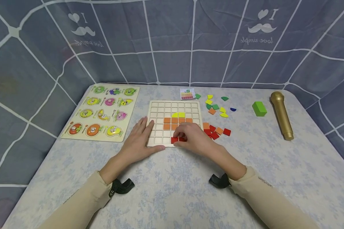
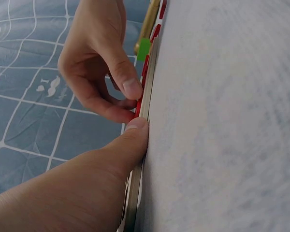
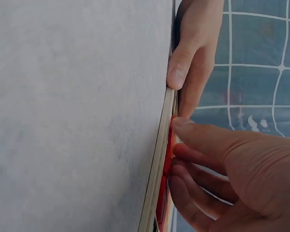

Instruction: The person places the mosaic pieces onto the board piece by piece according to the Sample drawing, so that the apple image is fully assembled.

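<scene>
A wooden grid board [image 1: 156, 106] lies flat in the middle of the table. My left hand [image 1: 136, 136] rests along its left side, fingers straight, thumb at the near edge. At the board's near row, my right hand [image 1: 195, 138] has its thumb and curled fingers around a red square tile [image 3: 167, 157]. Another red tile [image 1: 174, 140] sits in that row beside the fingertips. Orange square tiles [image 1: 167, 120] fill part of two middle rows, partly hidden by the right hand. Above them are a yellow rounded tile [image 1: 175, 114] and a yellow square tile [image 1: 182, 114].
Loose red tiles [image 1: 227, 132] and orange ones lie right of the board, with yellow and green pieces [image 1: 215, 107] behind them. A pattern card [image 1: 187, 93] touches the far side. Farther right are a green block [image 1: 259, 108] and gold microphone [image 1: 282, 116]; a fruit puzzle [image 1: 103, 109] lies left.
</scene>
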`<state>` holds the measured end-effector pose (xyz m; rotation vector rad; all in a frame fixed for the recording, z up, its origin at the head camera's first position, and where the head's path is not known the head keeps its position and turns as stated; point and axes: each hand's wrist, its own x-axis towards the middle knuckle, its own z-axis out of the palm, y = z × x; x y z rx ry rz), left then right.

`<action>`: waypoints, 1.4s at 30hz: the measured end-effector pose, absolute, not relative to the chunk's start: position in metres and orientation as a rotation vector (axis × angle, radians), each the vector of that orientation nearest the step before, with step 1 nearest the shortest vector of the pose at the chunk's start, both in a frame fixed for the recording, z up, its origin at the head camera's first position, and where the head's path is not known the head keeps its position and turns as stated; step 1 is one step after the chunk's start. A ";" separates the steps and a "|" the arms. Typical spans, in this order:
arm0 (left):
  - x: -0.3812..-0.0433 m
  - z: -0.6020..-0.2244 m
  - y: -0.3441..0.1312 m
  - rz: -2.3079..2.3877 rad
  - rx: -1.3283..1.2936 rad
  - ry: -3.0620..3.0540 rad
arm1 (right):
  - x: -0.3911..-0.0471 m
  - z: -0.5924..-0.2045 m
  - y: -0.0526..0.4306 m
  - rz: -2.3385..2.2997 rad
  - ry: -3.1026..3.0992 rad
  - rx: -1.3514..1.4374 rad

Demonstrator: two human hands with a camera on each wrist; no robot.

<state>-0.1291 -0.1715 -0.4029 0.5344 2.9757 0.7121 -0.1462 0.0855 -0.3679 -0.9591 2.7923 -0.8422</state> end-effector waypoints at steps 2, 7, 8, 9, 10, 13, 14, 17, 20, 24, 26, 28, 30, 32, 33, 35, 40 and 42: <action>-0.129 -0.403 -0.171 0.717 0.531 2.973 | -0.145 -0.366 0.090 -0.853 2.788 -0.941; -0.129 -0.403 -0.170 0.724 0.529 2.965 | -0.144 -0.362 0.114 -0.886 2.801 -0.909; -0.129 -0.403 -0.170 0.723 0.530 2.966 | -0.144 -0.361 0.119 -0.884 2.806 -0.907; -0.129 -0.403 -0.170 0.723 0.532 2.967 | -0.144 -0.360 0.125 -0.881 2.814 -0.904; -0.129 -0.403 -0.170 0.722 0.534 2.968 | -0.144 -0.358 0.131 -0.877 2.821 -0.899; -0.129 -0.403 -0.171 0.722 0.543 2.970 | -0.143 -0.357 0.148 -0.860 2.843 -0.875; -0.129 -0.404 -0.171 0.722 0.544 2.970 | -0.142 -0.357 0.154 -0.856 2.850 -0.861; -0.129 -0.404 -0.172 0.727 0.541 2.969 | -0.140 -0.356 0.168 -0.833 2.874 -0.828; -0.129 -0.405 -0.173 0.727 0.535 2.972 | -0.138 -0.356 0.179 -0.810 2.878 -0.786; -0.128 -0.405 -0.174 0.730 0.532 2.979 | -0.135 -0.355 0.184 -0.734 2.875 -0.703; -0.128 -0.405 -0.174 0.728 0.535 2.979 | -0.134 -0.355 0.184 -0.680 2.874 -0.656; -0.129 -0.406 -0.174 0.726 0.537 2.980 | -0.132 -0.356 0.183 -0.636 2.871 -0.617; -0.129 -0.406 -0.174 0.720 0.539 2.981 | -0.131 -0.358 0.183 -0.605 2.867 -0.590; -0.129 -0.406 -0.174 0.719 0.539 2.981 | -0.130 -0.358 0.183 -0.603 2.859 -0.574; -0.130 -0.405 -0.174 0.720 0.539 2.981 | -0.130 -0.358 0.183 -0.607 2.857 -0.574; -0.130 -0.405 -0.173 0.723 0.539 2.981 | -0.129 -0.359 0.183 -0.621 2.853 -0.579; -0.130 -0.405 -0.172 0.725 0.532 2.974 | -0.128 -0.360 0.186 -0.650 2.855 -0.629; -0.130 -0.405 -0.172 0.724 0.530 2.973 | -0.127 -0.361 0.186 -0.647 2.867 -0.641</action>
